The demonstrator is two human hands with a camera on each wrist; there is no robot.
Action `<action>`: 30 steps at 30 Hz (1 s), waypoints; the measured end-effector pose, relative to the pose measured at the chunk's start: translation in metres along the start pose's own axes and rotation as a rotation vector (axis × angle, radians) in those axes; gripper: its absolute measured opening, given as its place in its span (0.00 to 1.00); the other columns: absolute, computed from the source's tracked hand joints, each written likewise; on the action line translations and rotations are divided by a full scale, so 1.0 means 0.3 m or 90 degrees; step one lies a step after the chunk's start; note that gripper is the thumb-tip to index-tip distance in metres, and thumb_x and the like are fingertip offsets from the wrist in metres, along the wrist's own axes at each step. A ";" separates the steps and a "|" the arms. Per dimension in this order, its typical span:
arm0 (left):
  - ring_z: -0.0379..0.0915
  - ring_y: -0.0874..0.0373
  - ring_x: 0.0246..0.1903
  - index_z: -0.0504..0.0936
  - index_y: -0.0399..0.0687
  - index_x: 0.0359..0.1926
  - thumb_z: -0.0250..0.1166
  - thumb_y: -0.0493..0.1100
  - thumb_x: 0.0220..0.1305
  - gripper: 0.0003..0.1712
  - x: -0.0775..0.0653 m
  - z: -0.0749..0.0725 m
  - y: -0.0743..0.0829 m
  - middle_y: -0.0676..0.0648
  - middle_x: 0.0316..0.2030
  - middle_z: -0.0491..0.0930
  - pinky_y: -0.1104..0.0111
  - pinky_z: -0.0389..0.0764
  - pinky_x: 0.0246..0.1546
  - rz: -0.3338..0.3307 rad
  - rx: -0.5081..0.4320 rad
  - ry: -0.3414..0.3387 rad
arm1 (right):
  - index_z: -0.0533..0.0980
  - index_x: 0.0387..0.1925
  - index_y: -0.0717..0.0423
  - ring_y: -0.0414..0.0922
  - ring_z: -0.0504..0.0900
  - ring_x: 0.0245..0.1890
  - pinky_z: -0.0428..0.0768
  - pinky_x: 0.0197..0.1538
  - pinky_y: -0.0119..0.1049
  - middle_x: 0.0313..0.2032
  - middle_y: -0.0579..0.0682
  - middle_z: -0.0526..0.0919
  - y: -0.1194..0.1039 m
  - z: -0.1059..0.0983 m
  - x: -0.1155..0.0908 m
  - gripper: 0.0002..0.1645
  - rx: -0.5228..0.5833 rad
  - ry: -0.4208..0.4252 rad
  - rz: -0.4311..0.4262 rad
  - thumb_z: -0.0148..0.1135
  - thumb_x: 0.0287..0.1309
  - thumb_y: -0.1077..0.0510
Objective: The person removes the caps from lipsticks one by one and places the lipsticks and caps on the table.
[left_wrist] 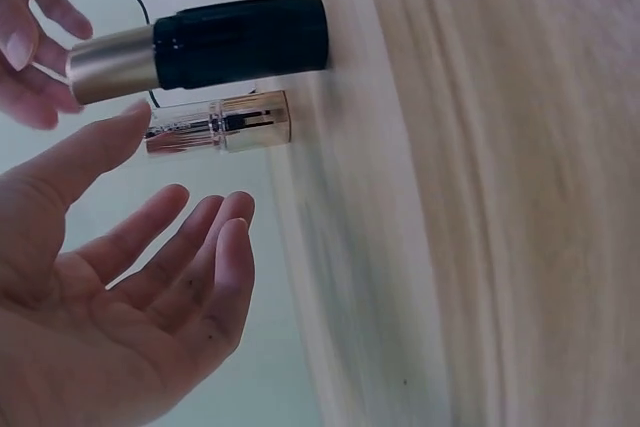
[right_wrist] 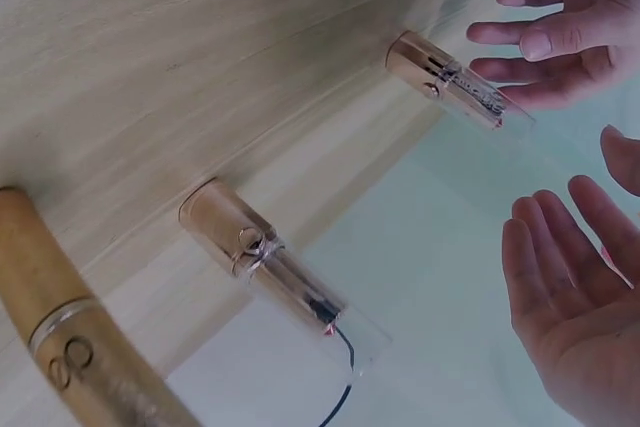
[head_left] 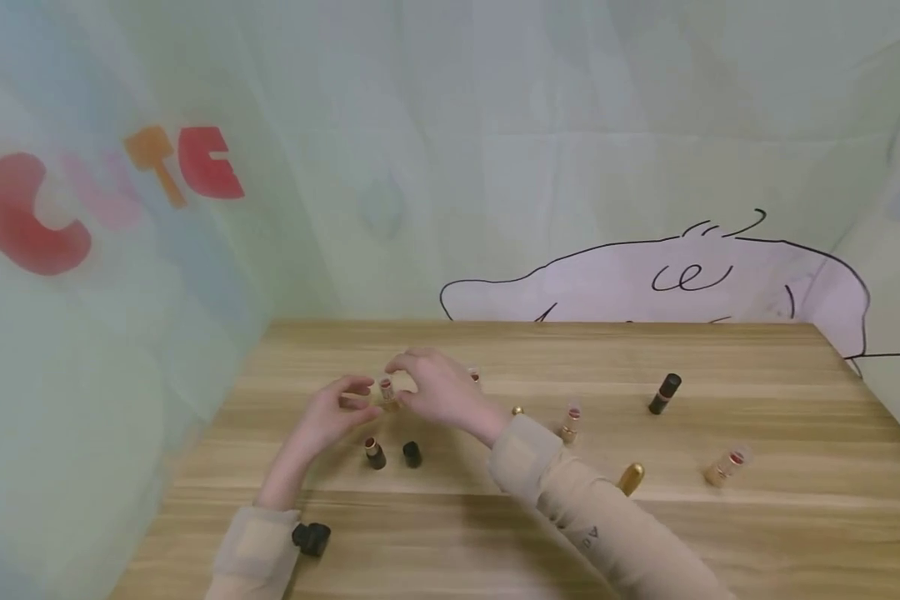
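Note:
A clear-capped lipstick [head_left: 387, 392] with a gold base stands upright near the table's far left side. My left hand [head_left: 339, 412] is at its left, fingers spread and gently bent. On the other side is my right hand [head_left: 442, 387], fingers bent loosely toward the same lipstick. In the left wrist view the lipstick [left_wrist: 225, 125] stands just beyond the left hand [left_wrist: 140, 297], and neither hand's fingers close round it. Nearer my body stand an uncapped black lipstick [head_left: 375, 454] with a gold collar and a short black cap [head_left: 412, 454].
Further right stand another clear-capped lipstick [head_left: 571, 425], a black lipstick tube [head_left: 665, 393], a gold tube [head_left: 632, 479] and a tilted-looking clear-capped lipstick [head_left: 725, 467]. One more lipstick [head_left: 475, 375] shows partly behind the right hand. A printed curtain [head_left: 495, 167] borders the wooden table [head_left: 795, 542].

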State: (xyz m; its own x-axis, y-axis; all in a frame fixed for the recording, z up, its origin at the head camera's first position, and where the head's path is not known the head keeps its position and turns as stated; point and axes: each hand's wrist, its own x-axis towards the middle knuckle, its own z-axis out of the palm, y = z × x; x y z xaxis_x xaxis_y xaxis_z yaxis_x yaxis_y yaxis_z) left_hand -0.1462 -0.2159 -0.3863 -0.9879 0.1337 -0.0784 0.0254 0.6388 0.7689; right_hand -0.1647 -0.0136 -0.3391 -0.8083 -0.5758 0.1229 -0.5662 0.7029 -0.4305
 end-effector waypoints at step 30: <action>0.79 0.48 0.41 0.77 0.33 0.52 0.70 0.40 0.53 0.26 0.089 0.038 -0.034 0.36 0.43 0.82 0.57 0.80 0.45 0.006 0.046 -0.065 | 0.76 0.54 0.50 0.43 0.80 0.49 0.78 0.52 0.35 0.51 0.47 0.82 0.000 0.100 0.114 0.20 -0.037 -0.024 -0.028 0.63 0.59 0.55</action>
State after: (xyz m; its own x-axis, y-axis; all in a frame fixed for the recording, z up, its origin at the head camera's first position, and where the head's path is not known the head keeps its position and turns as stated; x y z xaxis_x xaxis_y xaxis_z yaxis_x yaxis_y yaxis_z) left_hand -0.1711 -0.2102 -0.4036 -0.9671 0.2139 -0.1377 0.0496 0.6894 0.7227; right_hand -0.1875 -0.0458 -0.3617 -0.7764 -0.6213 0.1059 -0.6103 0.6990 -0.3728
